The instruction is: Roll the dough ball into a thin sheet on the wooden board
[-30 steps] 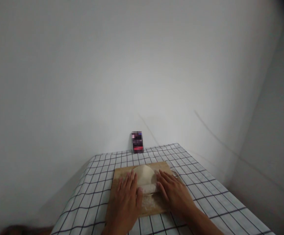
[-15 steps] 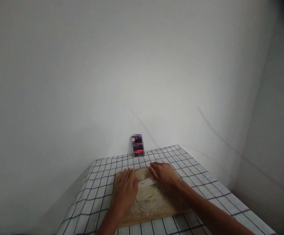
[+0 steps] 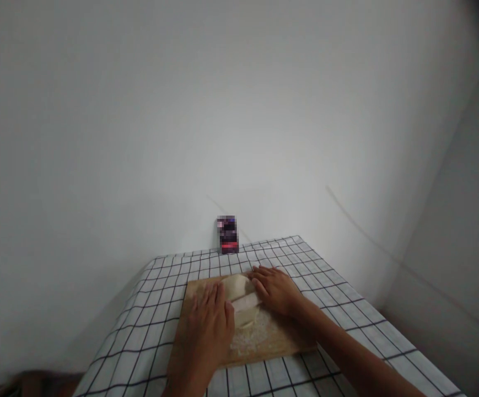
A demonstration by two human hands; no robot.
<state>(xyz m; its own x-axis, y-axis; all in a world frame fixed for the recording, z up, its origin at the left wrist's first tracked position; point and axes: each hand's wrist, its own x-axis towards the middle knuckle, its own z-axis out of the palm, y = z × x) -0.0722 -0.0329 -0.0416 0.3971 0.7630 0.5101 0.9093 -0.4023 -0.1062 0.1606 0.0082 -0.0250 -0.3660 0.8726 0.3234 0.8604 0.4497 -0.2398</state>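
- While both my hands lie palm down over the rolling pin, its floury middle shows between them (image 3: 246, 302), slanted so that the right end sits farther from me.
- My left hand (image 3: 209, 315) is nearer to me, fingers long, flat and slightly spread over the pin's left end; I see no curl around it.
- My right hand (image 3: 275, 289) reaches farther out, also laid out flat, its fingers close together over the right end. What lies under my 2 palms is hidden, so I cannot tell how hard either presses.
- The dough (image 3: 236, 286) is between my hands, under the pin: 1 pale rounded part shows beyond it, another on my side.
- Both parts look spread into a flat sheet, so I judge the flattening well begun. The near edge looks uneven, and evening it out seems left; the thickness I cannot tell.
- Beneath my hands is the wooden board (image 3: 280, 336), with loose flour (image 3: 247, 339) on my side of the dough.
- All around the board, the desk (image 3: 330, 286) wears a white cloth with dark checks.
- Well beyond my hands, 1 blurred dark object (image 3: 228, 236) stands upright by the wall (image 3: 181, 110).
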